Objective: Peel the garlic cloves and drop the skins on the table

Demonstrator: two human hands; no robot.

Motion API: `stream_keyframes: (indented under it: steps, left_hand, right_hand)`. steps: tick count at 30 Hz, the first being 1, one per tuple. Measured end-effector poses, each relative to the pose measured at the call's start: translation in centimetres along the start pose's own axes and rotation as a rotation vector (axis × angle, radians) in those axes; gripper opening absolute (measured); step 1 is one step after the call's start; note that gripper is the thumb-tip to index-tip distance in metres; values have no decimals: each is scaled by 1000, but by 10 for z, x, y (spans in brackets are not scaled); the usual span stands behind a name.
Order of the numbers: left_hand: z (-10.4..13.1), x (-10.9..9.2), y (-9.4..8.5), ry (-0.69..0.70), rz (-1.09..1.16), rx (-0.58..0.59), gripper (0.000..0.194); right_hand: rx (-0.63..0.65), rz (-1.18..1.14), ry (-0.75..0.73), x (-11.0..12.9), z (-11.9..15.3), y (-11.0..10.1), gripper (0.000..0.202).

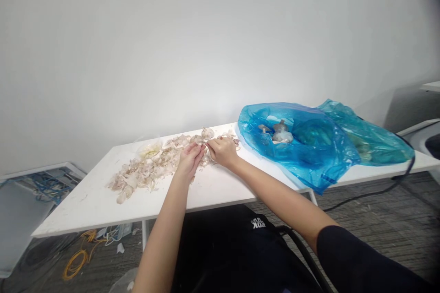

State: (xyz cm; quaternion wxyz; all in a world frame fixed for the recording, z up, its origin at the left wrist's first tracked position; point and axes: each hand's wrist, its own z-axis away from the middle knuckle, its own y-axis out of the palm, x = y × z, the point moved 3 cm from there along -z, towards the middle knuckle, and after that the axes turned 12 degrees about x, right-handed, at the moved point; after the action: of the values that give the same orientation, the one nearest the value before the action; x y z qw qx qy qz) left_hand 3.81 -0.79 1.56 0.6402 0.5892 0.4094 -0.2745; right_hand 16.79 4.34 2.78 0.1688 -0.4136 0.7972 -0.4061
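My left hand (191,159) and my right hand (224,151) meet fingertip to fingertip above the white table. Both are closed in a pinch on a small pale piece that looks like a garlic clove, mostly covered by the fingers. Just beyond the fingertips sits a garlic bulb (197,138), and another garlic bulb (207,133) lies behind it near the wall. A wide heap of papery garlic skins (151,172) spreads to the left of my hands. At its far side, a clear bag or bowl (150,150) holds pale yellowish cloves.
An open blue plastic bag (302,146) with garlic bulbs (282,134) inside lies at right, overhanging the front edge of the table (92,201). Behind it rests a teal bag (381,142). A wall closes off the back. Yellow cable (76,263) coils on the floor.
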Motion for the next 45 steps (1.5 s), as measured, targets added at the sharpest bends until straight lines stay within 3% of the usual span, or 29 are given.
stream_keyframes:
  steps: [11, 17, 23, 36, 45]
  left_hand:
    - [0, 0, 0, -7, -9, 25, 22]
    - [0, 1, 1, -30, 5, 93, 29]
    - [2, -2, 2, -30, 32, 144, 20]
    - [1, -4, -1, 29, 53, 8, 17]
    - [1, -4, -2, 39, 78, -29, 21]
  right_hand:
    - [41, 28, 133, -10, -5, 1, 30]
    - [93, 28, 176, -17, -6, 4, 25]
    - [129, 13, 214, -22, -5, 4, 25]
    - [5, -106, -14, -13, 1, -2, 35]
    - [-121, -40, -145, -8, 3, -5, 33]
